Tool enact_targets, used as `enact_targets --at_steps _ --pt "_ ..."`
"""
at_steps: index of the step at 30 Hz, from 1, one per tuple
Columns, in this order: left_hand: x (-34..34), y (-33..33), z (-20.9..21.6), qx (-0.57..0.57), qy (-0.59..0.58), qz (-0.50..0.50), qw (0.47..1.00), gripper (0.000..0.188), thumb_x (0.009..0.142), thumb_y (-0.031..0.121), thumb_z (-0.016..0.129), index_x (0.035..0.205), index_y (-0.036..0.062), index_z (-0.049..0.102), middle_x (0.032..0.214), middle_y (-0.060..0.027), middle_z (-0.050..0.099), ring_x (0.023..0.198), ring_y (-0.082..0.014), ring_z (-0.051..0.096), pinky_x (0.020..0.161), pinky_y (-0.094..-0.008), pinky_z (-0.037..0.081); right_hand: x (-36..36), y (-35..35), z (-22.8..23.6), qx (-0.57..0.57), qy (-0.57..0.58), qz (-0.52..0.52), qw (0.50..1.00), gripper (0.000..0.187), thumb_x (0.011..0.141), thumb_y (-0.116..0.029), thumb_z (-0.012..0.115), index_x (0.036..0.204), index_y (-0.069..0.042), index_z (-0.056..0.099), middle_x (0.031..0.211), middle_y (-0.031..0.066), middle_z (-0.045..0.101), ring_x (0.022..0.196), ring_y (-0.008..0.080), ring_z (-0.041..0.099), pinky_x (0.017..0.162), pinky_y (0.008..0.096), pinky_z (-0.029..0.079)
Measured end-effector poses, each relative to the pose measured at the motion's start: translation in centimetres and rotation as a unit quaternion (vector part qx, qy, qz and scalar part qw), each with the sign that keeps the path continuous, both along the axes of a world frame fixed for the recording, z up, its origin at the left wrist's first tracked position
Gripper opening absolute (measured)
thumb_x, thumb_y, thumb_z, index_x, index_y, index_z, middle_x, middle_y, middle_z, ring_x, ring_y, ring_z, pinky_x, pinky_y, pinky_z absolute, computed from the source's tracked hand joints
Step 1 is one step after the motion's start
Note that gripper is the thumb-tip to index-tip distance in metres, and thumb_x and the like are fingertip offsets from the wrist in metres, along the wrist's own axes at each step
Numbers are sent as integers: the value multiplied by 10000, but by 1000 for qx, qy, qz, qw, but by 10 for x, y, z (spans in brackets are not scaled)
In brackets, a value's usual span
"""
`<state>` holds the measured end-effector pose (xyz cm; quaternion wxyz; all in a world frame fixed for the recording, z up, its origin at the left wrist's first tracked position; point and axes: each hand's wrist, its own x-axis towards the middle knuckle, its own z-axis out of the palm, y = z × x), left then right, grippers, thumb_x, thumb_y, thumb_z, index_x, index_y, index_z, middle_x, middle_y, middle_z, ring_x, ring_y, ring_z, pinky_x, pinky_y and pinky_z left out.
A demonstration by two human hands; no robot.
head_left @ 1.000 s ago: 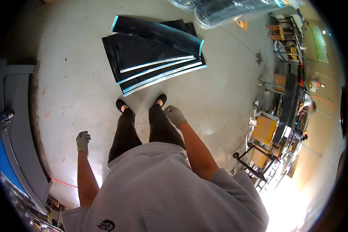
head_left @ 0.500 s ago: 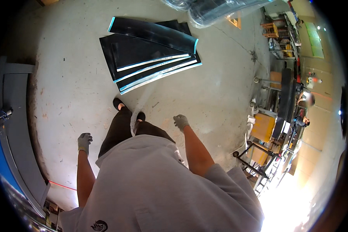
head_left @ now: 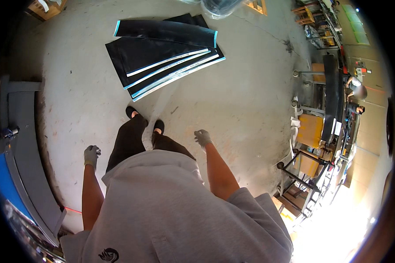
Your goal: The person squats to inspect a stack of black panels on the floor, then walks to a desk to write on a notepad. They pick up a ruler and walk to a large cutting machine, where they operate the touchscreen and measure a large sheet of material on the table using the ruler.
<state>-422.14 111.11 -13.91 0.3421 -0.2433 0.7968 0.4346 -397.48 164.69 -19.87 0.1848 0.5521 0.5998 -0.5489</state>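
Note:
Both hands wear grey gloves and hang apart at my sides over the concrete floor. My left hand (head_left: 91,156) holds nothing; its fingers are loosely bent and slightly apart. Nor is anything in my right hand (head_left: 202,137), whose fingers curl a little. Past my feet lies a fanned-out pile of black sheets (head_left: 156,53), edged along the near side with white and light-blue strips. Across its far part rests a narrower black sheet (head_left: 166,33) with light-blue ends. Neither hand touches the pile.
A grey machine or bench (head_left: 24,144) lines the left. On the right are a wheeled frame (head_left: 300,173), cardboard boxes (head_left: 310,130) and a long black panel (head_left: 332,96); two people (head_left: 355,90) are beyond. A plastic-wrapped bundle (head_left: 221,6) and a wooden crate (head_left: 48,9) are at the far edge.
My feet have shifted, with a shoe now further out on the right. The pile appears slightly higher and left in view, and a crate shows at far left. Both hands remain without anything held.

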Motion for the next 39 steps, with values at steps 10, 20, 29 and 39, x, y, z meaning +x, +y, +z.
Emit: enact_targets --at_steps 10,20,29,39 --pt "48 -19 -6 -6 -5 48 999 234 939 263 560 877 46 619 747 -63 670 580 -145 609 533 -300 444 75 15 -2 -73 -23 -140 987 208 919 -235 651 934 -56 548 658 82 565 460 163 513 384 290 366" --pt "83 -25 2 1 -23 114 993 226 910 231 552 893 23 642 661 -50 621 520 -113 555 475 -263 399 12 13 5 -22 50 -4 998 239 909 -288 650 950 -53 623 733 75 651 553 161 592 450 297 431" --pt "94 -22 13 15 3 145 989 210 898 209 559 901 17 644 661 -44 609 536 -124 559 466 -275 400 3 19 -5 -21 26 7 999 255 883 -287 661 941 -43 614 748 116 653 562 198 603 462 334 470" --pt "112 -95 -64 -48 0 -30 998 172 896 207 581 847 62 659 659 -67 644 508 -167 585 463 -313 441 31 11 -22 -31 2 21 999 227 896 -248 649 949 -31 607 707 103 620 561 193 583 473 335 477"
